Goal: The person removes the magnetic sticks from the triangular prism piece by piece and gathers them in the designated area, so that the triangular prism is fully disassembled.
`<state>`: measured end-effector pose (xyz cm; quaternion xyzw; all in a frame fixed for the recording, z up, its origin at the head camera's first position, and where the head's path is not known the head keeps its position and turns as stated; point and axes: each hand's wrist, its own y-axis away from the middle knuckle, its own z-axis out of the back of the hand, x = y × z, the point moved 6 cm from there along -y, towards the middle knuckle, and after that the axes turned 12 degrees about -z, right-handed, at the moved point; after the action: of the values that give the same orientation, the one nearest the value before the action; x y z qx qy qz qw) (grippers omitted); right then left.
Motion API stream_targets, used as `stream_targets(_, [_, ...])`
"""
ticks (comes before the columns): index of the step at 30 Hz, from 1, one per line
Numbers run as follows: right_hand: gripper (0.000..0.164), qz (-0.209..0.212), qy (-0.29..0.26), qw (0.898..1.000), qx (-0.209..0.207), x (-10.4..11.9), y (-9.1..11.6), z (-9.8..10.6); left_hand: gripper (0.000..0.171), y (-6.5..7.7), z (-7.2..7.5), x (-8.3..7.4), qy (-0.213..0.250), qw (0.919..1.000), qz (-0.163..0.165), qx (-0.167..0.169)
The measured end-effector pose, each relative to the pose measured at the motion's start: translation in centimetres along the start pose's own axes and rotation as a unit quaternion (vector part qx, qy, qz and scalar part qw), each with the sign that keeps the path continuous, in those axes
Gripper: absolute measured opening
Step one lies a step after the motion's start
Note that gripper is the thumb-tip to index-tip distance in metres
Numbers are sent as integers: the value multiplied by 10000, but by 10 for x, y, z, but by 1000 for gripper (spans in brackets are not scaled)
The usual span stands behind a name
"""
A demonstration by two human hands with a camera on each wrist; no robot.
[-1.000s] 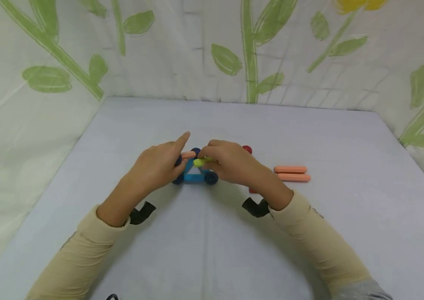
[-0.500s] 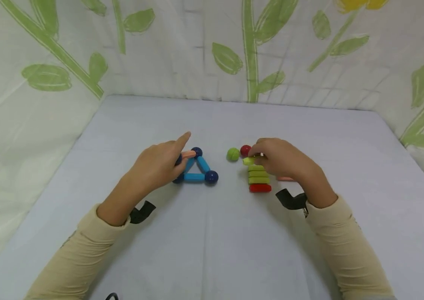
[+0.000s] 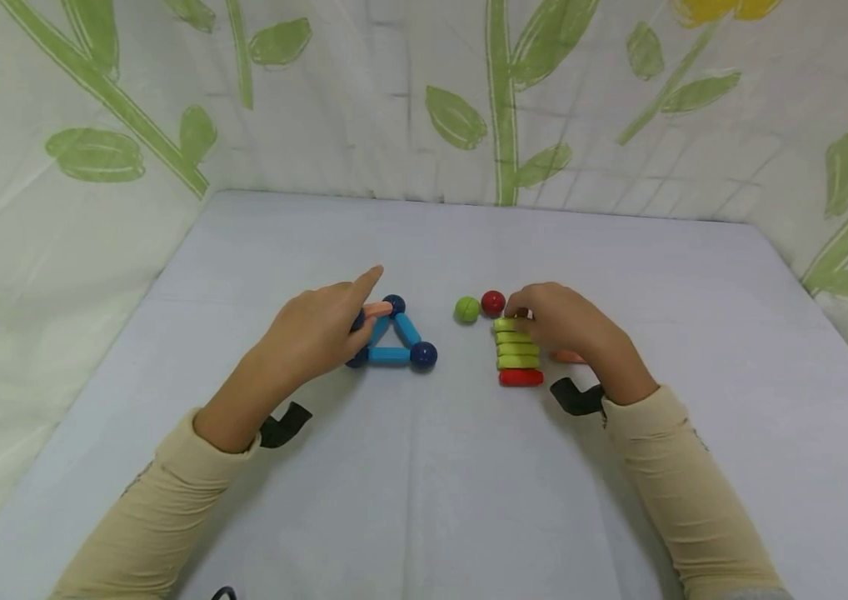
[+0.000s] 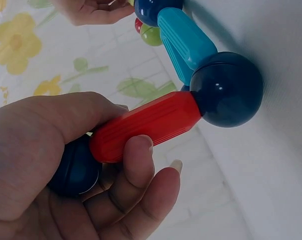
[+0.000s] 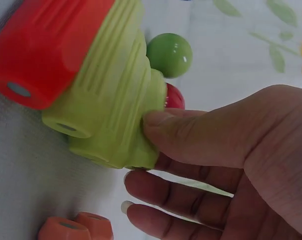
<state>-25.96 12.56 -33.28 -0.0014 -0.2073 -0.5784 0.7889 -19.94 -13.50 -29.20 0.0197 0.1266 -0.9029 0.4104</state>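
Note:
My left hand (image 3: 315, 329) pinches a red magnetic rod (image 4: 151, 125), index finger extended in the head view. A dark blue ball (image 4: 77, 167) sits at the rod's upper end in the palm; the other end meets a dark blue ball (image 4: 228, 90) on the table. Blue rods (image 3: 388, 355) and dark blue balls (image 3: 424, 355) form a flat triangle. A salmon rod (image 3: 378, 309) reaches the far ball (image 3: 394, 305). My right hand (image 3: 570, 317) pinches the farthest yellow-green rod (image 5: 153, 100) of a row of several yellow-green rods (image 3: 517, 350), its fingertips partly hidden in the head view.
A red rod (image 3: 521, 377) lies at the row's near end. Beyond the row sit a green ball (image 3: 467, 310) and a red ball (image 3: 493, 302). Two orange rods (image 5: 66, 230) lie beside my right hand. A painted cloth (image 3: 364, 108) hangs behind the white table (image 3: 424, 483).
My right hand has moved right, carrying the yellow-green rod from beside the triangle to the far end of the row. My left hand has stayed in place.

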Motion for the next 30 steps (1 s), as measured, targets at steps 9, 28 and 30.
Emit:
stream_targets(9, [19, -80, -63, 9998, 192, -1, 0, -3, 62, 0, 0, 1, 3, 10000, 42, 42])
stream_targets(28, [20, -4, -123, 9996, 242, 0, 8, 6, 62, -1, 0, 1, 8, 10000, 69, 70])
stream_targets(30, [18, -119, 45, 9994, 335, 1, 12, 6, 62, -1, -1, 0, 19, 10000, 54, 52])
